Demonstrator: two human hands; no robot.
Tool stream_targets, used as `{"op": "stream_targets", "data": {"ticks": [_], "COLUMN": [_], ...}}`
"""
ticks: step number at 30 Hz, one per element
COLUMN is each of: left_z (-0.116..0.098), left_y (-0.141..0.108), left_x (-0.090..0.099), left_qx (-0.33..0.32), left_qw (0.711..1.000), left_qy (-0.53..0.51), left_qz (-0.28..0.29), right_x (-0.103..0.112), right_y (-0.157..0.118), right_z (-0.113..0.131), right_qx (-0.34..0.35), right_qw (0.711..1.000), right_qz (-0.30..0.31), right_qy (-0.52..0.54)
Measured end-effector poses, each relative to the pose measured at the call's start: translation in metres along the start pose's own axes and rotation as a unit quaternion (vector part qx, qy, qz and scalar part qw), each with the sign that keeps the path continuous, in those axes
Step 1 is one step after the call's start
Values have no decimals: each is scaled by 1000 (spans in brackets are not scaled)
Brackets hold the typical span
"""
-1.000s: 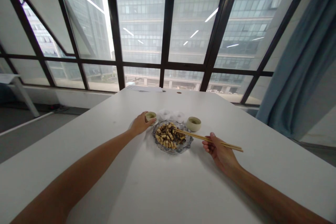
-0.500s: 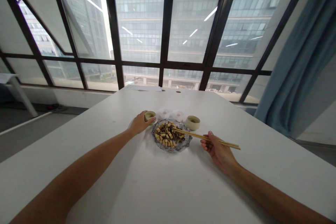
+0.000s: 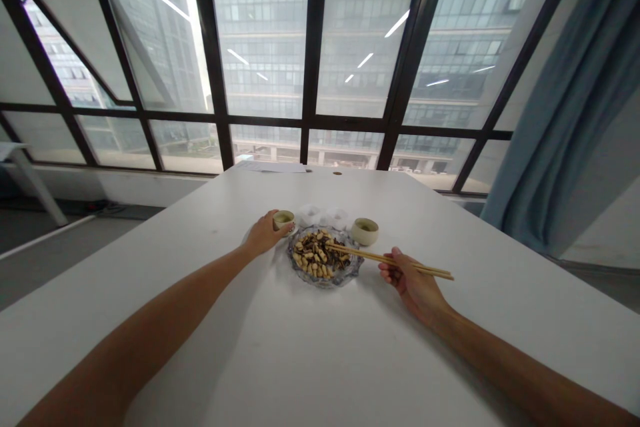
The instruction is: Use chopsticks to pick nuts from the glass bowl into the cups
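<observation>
Far L, part of a 2nd table w/ a slanted white leg stands near the dark-framed windows; one pane at that end is tilted open. On the main white table, the L hand is closed round the L cup, thumb at the near side, fingers round the outer/far side; cup's upright, a pale green one, just beside the bowl. Farther back, by the table's window edge, lie white papers, w/ a small brown disc to their R.

Center: clear glass bowl w/ a wavy rim, holding peanuts, mostly L & near side, mixed w/ dark bits, prob. seeds, too small to tell. Two small clear pieces, L one & R one, sit just behind the bowl; exact type unclear.

Wooden chopsticks slant from the bowl's contents out over its R rim; tips are at the peanuts & dark bits, can't tell if anything's pinched btwn them. R cup, pale green too, stands upright just off the bowl's back R side, apart from both hands. R hand has its fingers closed on the chopsticks, back ends sticking out past it. Far R, a blue-gray curtain hangs by the windows.
</observation>
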State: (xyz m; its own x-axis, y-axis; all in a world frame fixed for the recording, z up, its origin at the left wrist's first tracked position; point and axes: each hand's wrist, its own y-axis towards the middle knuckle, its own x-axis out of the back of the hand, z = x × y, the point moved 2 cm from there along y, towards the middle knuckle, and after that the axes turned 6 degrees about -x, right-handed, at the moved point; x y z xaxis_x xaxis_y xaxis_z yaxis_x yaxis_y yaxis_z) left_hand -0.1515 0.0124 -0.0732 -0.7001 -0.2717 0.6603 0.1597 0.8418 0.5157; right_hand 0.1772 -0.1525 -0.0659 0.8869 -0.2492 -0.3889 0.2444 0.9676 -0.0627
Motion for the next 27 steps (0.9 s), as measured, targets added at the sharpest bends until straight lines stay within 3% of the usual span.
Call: {"op": "stream_targets", "data": {"ticks": [20,24,27], "left_z": [-2,-1,-1], "left_y": [-1,-1,-1], "left_x": [2,2,2], "left_qx": [-2,11,22], "left_qw": [1000,999,998], "left_qy": [12,33,51], "left_qz": [12,22,35], "right_x": [-4,-5,-6], "right_y": [-2,-8,-21], "right_z": [1,4,9], "right_qx": [24,93,213], "right_qw": [1000,993,954], "right_qz": [3,0,19], "right_qy": [-3,-68,-208]}}
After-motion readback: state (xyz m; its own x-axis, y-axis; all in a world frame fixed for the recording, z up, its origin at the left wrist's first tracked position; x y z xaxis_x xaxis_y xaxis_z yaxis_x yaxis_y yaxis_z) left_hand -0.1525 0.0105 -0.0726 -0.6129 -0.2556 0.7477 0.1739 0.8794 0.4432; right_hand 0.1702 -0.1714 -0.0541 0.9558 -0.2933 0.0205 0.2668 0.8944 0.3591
